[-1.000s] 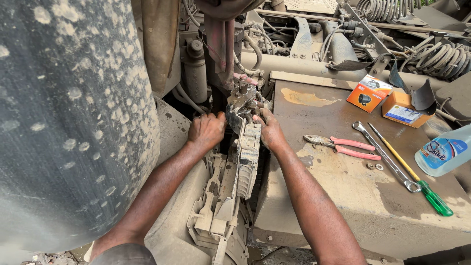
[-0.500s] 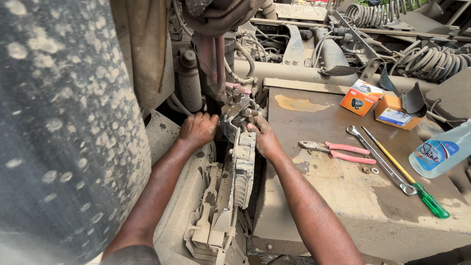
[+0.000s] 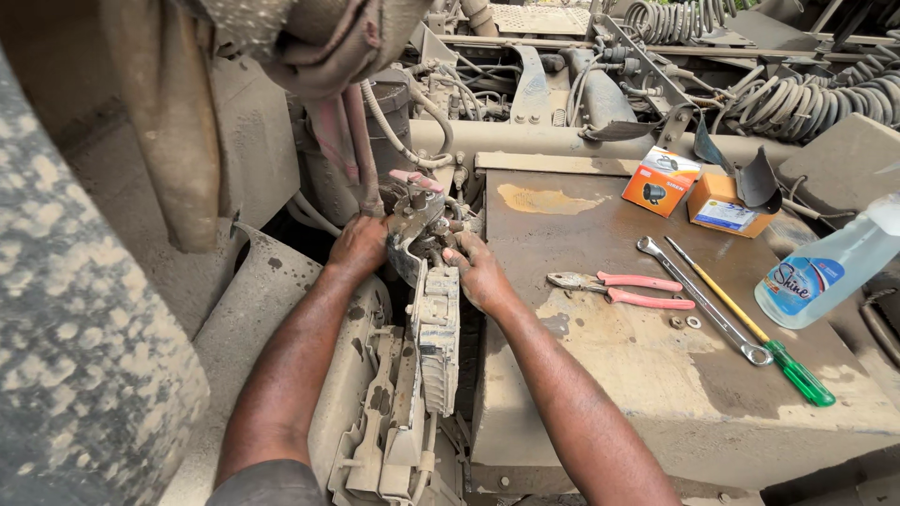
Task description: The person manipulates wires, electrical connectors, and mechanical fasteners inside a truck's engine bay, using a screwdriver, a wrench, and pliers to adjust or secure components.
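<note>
Both my hands are on a dirty metal valve-like part point(image 3: 418, 221) with pink caps, mounted between a truck's chassis and a flat metal box. My left hand point(image 3: 359, 245) grips the part's left side. My right hand point(image 3: 478, 272) holds its right side, fingers curled against it. Below the part hangs a dusty grey ribbed bracket point(image 3: 438, 337). Hoses run up from the part to the engine area.
On the rusty flat metal box top point(image 3: 600, 365) lie pink-handled pliers point(image 3: 623, 289), a long wrench point(image 3: 701, 300), a green-handled screwdriver point(image 3: 750, 323), two washers point(image 3: 683, 321), two small cardboard boxes point(image 3: 692, 190) and a clear spray bottle point(image 3: 825, 272). A large tyre point(image 3: 84, 309) stands at left.
The camera has shifted slightly, bringing the hands lower in view. Both hands stay on the part, with only small finger movement.
</note>
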